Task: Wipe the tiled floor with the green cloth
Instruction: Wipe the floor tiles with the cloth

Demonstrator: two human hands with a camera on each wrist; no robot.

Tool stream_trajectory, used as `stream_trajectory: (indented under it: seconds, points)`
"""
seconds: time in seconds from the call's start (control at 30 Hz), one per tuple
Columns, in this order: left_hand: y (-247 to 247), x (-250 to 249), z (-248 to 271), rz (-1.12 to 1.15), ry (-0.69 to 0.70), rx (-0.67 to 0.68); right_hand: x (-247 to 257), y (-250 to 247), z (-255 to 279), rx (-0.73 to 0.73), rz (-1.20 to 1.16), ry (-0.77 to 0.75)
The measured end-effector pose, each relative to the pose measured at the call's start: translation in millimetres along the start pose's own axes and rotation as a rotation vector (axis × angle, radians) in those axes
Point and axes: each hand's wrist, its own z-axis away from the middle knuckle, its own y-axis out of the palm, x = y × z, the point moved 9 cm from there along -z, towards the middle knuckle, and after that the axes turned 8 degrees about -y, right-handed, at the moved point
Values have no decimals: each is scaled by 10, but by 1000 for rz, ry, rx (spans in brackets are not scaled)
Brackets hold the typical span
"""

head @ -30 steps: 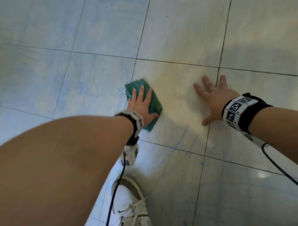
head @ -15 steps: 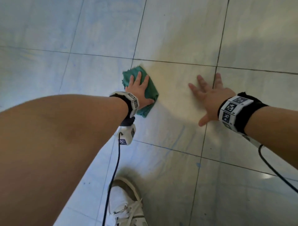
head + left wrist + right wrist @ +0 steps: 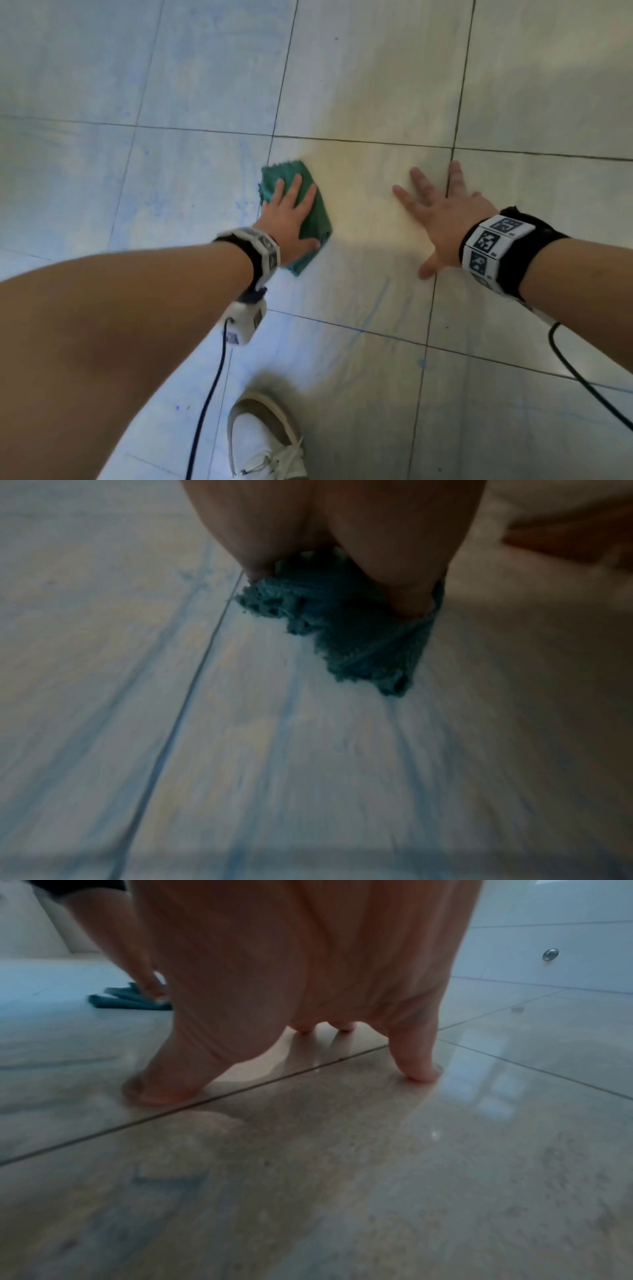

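A folded green cloth (image 3: 317, 219) lies on the pale tiled floor (image 3: 359, 85) near a grout crossing. My left hand (image 3: 291, 212) presses flat on top of it with straight fingers, thumb at its right edge. In the left wrist view the cloth (image 3: 359, 642) bunches under my palm, blurred by motion. My right hand (image 3: 442, 212) rests spread on the floor to the right of the cloth, across a grout line. The right wrist view shows my fingertips (image 3: 419, 1069) propped on the glossy tile, with the cloth (image 3: 126, 1000) and left hand at far left.
My white laced shoe (image 3: 267, 442) stands on the floor below the left arm. Dark cables (image 3: 209, 394) hang from both wrist devices. Faint blue streaks (image 3: 373, 308) mark the tiles. A tiled wall with a small metal disc (image 3: 550, 953) rises beyond the right hand.
My left hand slid the cloth away from me along the tile, then back toward me. The right hand stayed planted on the floor.
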Motion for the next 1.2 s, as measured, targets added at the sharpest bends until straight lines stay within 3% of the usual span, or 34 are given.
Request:
stream_trajectory:
  seconds: [0.2,0.47,0.67,0.8,1.0,1.2]
  points:
    - [286,-84,275,-59,66,46,-2,14,5,3,2,11]
    - [-415,-99,-398,-54,57,-20,-43,32,-16,11,11,18]
    - [-552,-122,-524,-55,43,-40,-64,46,-37,-1,-15,-11]
    - [-412,-154,-386,-47,36,-35,-47,34,-17,-4,7,-11]
    - [181,-319,183,-56,54,41,-6,45,108,-13,23,-20]
    - [470,-189,511,-49,57,54,-80,217,262,-28,37,5]
